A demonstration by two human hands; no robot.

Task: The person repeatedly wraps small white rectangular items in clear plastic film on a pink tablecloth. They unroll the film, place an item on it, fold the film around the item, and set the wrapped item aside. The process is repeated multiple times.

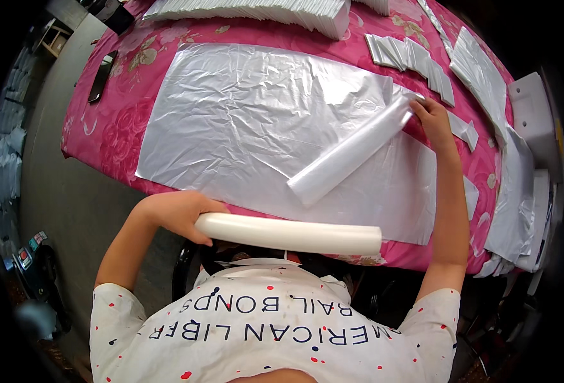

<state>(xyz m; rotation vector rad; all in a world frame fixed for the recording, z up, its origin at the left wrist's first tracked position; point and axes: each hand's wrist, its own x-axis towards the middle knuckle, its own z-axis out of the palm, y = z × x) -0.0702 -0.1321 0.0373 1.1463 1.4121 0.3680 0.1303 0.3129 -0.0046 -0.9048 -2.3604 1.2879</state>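
Observation:
My left hand (183,214) is wrapped round one end of a smooth white tube (294,234), which lies crosswise in front of my body along the table's near edge. My right hand (432,121), farther out, pinches the upper end of a flattened, folded length of clear plastic film (352,152). This folded film slants across a large, wrinkled sheet of thin translucent plastic (250,115) spread over the table. The sheet's right part runs under the folded film and beside my right forearm.
A pink flowered cloth (125,137) covers the table. At the far side stands a long row of folded white packets (275,13); several more folded packets (413,60) lie at the right. A phone (103,76) is on the left. Plastic sheets (511,198) hang over the right edge.

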